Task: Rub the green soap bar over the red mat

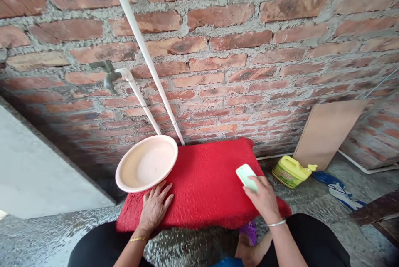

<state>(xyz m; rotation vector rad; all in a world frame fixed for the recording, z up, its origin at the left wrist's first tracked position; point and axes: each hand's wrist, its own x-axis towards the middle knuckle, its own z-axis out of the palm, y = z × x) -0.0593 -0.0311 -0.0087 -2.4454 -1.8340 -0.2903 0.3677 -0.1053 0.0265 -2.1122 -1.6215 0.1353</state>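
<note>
A shaggy red mat [204,175] lies over a low support between my knees. My left hand [155,208] rests flat on its near left part, fingers spread, with the fingertips close to the rim of a pale pink basin [123,175]. The basin sits on the mat's left end, and no contents show in it. Over the right end of the mat, my right hand [262,194] grips a pale green oblong object [246,172] with rounded corners and a smooth top. Its underside is hidden, so its kind is unclear.
Behind the mat rises a brick wall with white pipes [140,42] and a tap [109,75]. A pale slab [46,167] stands at left. On the right floor are a yellow jug [291,171], a leaning board [327,134] and blue-and-white slippers [343,196]. The floor is wet.
</note>
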